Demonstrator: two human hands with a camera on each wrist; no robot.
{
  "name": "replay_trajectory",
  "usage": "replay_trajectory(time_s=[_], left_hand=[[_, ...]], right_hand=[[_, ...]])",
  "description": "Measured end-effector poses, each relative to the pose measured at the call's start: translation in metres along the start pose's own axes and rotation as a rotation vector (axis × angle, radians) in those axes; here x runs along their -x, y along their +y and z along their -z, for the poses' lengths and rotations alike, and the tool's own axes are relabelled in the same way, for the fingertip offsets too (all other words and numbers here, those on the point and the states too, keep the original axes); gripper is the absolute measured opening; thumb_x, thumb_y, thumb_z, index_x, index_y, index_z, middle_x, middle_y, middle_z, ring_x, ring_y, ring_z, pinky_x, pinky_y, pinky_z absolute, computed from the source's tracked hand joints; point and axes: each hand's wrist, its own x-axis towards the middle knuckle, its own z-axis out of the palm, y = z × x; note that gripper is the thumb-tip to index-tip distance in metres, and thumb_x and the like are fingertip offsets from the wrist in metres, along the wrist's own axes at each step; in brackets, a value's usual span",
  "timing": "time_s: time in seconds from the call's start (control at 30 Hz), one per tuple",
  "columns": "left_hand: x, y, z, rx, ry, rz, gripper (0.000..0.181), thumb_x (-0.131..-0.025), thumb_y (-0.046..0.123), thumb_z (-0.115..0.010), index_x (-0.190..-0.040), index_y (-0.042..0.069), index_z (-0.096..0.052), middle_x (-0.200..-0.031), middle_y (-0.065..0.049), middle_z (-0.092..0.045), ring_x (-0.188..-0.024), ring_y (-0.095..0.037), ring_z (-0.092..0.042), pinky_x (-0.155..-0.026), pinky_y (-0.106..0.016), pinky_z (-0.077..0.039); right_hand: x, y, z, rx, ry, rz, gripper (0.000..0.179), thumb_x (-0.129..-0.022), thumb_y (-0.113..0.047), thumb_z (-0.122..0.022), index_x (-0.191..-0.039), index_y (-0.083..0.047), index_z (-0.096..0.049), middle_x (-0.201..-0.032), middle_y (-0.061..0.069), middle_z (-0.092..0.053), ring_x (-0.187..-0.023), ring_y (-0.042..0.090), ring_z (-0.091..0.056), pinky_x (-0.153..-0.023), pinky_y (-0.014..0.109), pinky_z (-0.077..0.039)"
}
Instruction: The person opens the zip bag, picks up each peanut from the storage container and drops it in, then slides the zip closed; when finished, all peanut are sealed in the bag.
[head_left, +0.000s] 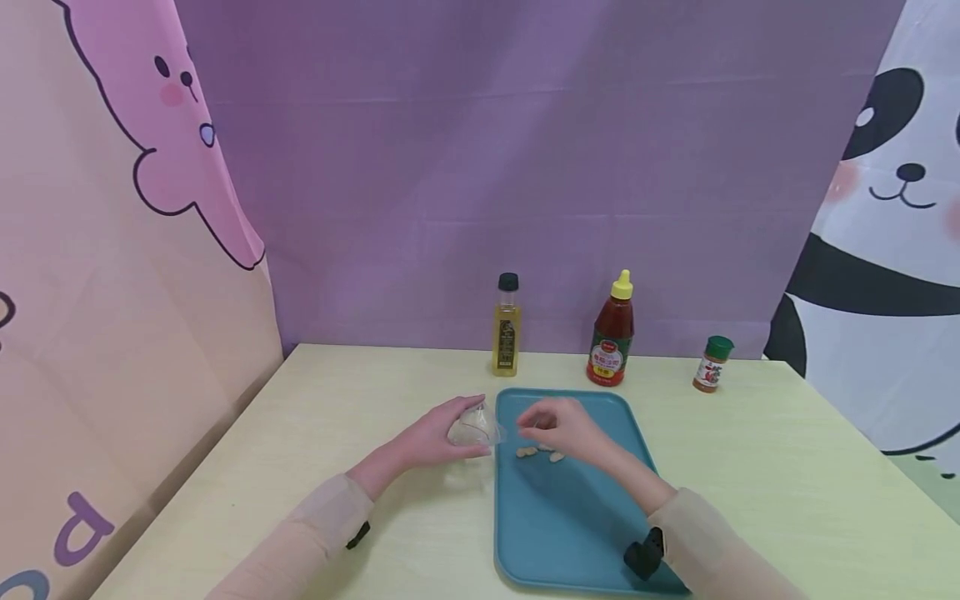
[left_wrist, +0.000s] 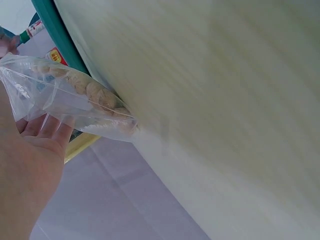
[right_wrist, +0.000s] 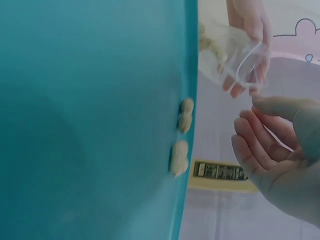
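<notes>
My left hand (head_left: 442,433) grips a clear zip bag (head_left: 474,427) left of the blue tray's edge, thumb and fingers on opposite sides of it. Peanuts in the shell (left_wrist: 97,94) lie inside the bag along its lower side. The bag's mouth faces my right hand (head_left: 566,425), which hovers over the tray (head_left: 570,517). In the right wrist view, thumb and forefinger come close together near the bag, the other fingers loosely bent, and nothing shows between them. A few peanuts (right_wrist: 179,158) lie on the tray below my right hand.
Behind the tray stand an oil bottle (head_left: 507,329) with a dark cap and a red sauce bottle (head_left: 613,333) with a yellow nozzle. A small green-capped spice jar (head_left: 712,367) is farther right. A purple cloth (head_left: 450,167) hangs behind the pale table (head_left: 360,375).
</notes>
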Motion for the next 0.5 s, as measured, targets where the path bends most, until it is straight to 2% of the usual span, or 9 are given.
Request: replay_trajectory(time_s=[0.17,0.5], left_hand=[[-0.001,0.000,0.000,0.001,0.002,0.000,0.083,-0.080,0.052,-0.068,-0.146,0.016,-0.034,-0.147,-0.001,-0.040,-0.136,-0.019,-0.036,-0.112,-0.038,-0.033],[-0.001,-0.001,-0.001,-0.009,-0.004,0.002,0.082,-0.080,0.051,-0.068,-0.146,0.016,-0.033,-0.148,-0.001,-0.039,-0.137,-0.020,-0.034,-0.112,-0.039,-0.032]], right_hand=[[0.007,0.013,0.005,0.002,-0.030,-0.020,0.023,-0.087,-0.019,-0.067,-0.102,-0.002,-0.069,-0.091,0.005,-0.070,-0.076,0.014,-0.063,-0.063,0.020,-0.052],[0.016,0.029,0.013,0.061,-0.015,-0.056,0.024,-0.087,-0.020,-0.066,-0.103,-0.002,-0.069,-0.094,0.007,-0.070,-0.081,0.016,-0.064,-0.066,0.023,-0.054]])
